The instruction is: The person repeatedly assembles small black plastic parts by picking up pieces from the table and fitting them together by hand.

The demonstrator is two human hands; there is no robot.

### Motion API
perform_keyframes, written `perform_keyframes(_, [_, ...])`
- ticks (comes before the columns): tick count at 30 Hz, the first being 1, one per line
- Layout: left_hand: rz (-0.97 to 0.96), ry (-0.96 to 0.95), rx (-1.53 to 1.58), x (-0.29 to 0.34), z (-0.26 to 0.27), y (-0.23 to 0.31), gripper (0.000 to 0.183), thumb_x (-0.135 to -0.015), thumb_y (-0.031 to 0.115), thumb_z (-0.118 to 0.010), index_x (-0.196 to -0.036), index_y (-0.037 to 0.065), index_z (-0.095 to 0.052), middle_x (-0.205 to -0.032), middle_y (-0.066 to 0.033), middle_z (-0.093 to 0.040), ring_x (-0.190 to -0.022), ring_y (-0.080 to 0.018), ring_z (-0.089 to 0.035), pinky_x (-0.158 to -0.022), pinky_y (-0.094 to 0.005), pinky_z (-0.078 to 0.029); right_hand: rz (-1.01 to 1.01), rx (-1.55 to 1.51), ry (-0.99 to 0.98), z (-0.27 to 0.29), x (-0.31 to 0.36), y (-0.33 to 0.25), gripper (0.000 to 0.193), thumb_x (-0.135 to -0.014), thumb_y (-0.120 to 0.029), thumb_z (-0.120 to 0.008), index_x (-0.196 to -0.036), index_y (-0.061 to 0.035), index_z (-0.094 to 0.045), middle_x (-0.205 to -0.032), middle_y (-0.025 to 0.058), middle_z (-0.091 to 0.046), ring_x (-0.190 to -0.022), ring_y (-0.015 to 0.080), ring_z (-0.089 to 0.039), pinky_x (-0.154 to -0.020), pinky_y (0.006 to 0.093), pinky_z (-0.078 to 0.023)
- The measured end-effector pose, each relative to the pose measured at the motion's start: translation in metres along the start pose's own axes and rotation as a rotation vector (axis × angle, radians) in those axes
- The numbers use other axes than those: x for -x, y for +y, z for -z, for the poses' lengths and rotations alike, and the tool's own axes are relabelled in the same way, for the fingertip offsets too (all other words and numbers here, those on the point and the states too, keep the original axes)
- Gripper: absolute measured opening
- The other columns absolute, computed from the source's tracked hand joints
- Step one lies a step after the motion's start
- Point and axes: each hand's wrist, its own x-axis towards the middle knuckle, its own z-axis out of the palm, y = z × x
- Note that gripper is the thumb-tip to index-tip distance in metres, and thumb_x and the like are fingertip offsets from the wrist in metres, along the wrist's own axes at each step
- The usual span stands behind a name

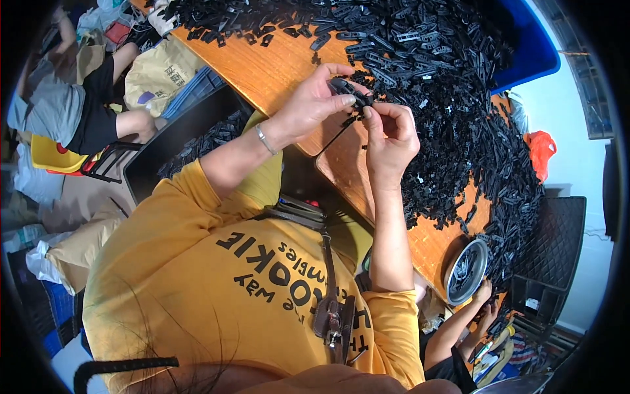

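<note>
My left hand [308, 104] is closed around a dark, elongated black plastic piece [341, 87], gripped between thumb and fingers above the table's edge. My right hand [392, 134] meets it from the right, thumb and forefinger pinched on a small black plastic part [365, 102] against the end of that piece. The fingertips partly cover both, so whether they are joined cannot be made out. Right behind the hands spreads a large heap of loose black plastic parts [433, 131], some long and slotted, others small.
The heap lies on an orange-brown wooden table [230, 56]. A blue bin [535, 56] stands at far right. Toward the near right are a round metal bowl [484, 266] and another person's hands [482, 305]. A dark crate [147, 167] holds black parts at left, near a seated person [98, 111].
</note>
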Motion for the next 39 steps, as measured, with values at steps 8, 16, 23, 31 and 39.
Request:
perform_keyframes(8, [-0.093,-0.115,0.044,-0.004,-0.012,0.012,0.038,-0.105,0.007,-0.060,-0.140,0.006,-0.045,-0.136,-0.0189,-0.063,-0.125,-0.0225,-0.062,-0.109,-0.0401,-0.049,0.031,-0.087,0.000,0.001,0.010,-0.006,0.013,-0.089,0.004,-0.078,-0.097,0.0008,-0.068,-0.096,0.0081,-0.067,-0.079,0.0133,-0.070,-0.067,0.0247,-0.059])
perform_keyframes(16, [0.047,-0.075,0.107,-0.002,-0.015,0.014,0.039,-0.105,0.010,-0.062,-0.141,0.004,-0.047,-0.134,-0.0176,-0.064,-0.124,-0.0218,-0.063,-0.111,-0.0378,-0.049,0.059,-0.061,0.044,0.001,0.006,-0.011,0.014,-0.087,0.005,-0.078,-0.096,-0.0002,-0.068,-0.094,0.0080,-0.068,-0.078,0.0132,-0.069,-0.066,0.0251,-0.058])
perform_keyframes(23, [-0.019,-0.070,0.004,0.001,-0.021,0.009,0.049,-0.103,0.005,-0.063,-0.148,0.002,-0.045,-0.132,-0.0139,-0.066,-0.120,-0.0191,-0.065,-0.109,-0.0342,-0.050,0.156,0.040,-0.002,-0.006,-0.004,-0.008,0.011,-0.091,0.006,-0.076,-0.098,0.0027,-0.068,-0.102,0.0095,-0.066,-0.087,0.0136,-0.069,-0.073,0.0254,-0.062])
perform_keyframes(31, [-0.008,-0.055,-0.169,0.008,-0.014,0.008,0.042,-0.102,-0.006,-0.056,-0.143,0.002,-0.046,-0.127,-0.0147,-0.066,-0.120,-0.0188,-0.064,-0.106,-0.0341,-0.053,0.146,0.112,-0.026,-0.006,0.005,-0.001,0.017,-0.083,0.005,-0.080,-0.092,-0.0019,-0.068,-0.090,0.0112,-0.067,-0.078,0.0224,-0.066,-0.066,0.0310,-0.055])
perform_keyframes(39, [0.037,-0.079,-0.315,0.026,-0.008,0.005,0.041,-0.102,0.000,-0.061,-0.142,-0.001,-0.051,-0.123,-0.0090,-0.067,-0.115,-0.0155,-0.067,-0.101,-0.0300,-0.054,-0.357,0.032,-0.157,-0.016,0.025,0.015,0.028,-0.076,-0.004,-0.089,-0.091,-0.0034,-0.066,-0.090,0.0075,-0.065,-0.072,0.0176,-0.064,-0.065,0.0299,-0.053])
